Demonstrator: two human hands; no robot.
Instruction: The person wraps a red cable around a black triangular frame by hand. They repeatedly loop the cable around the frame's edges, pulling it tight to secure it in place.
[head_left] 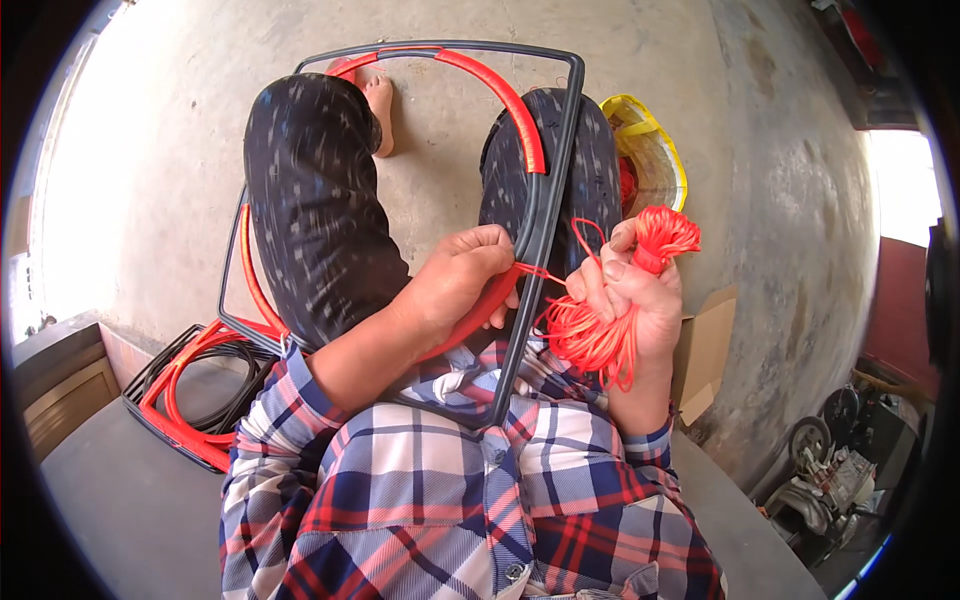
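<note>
A black rectangular frame (576, 100) with a round ring inside it lies across my lap and thighs. Red-orange cord wrapping (511, 100) covers stretches of the ring, while other stretches show bare black. My left hand (462, 272) is closed around the wrapped near-right part of the ring, some fingertips showing beneath it. From there a strand of cord (540, 272) runs taut to my right hand (645, 300). That hand is closed around a bundle of red-orange cord (600, 348), whose looped end sticks out above the fist and whose loose loops hang below.
Another frame with red and black rings (180, 400) rests on the grey bench (130, 490) at my left. Beyond my right knee stands a yellow-rimmed bag (678, 175) with red material beside it. A cardboard piece (706, 350) and a wheeled machine (825, 475) are on the right.
</note>
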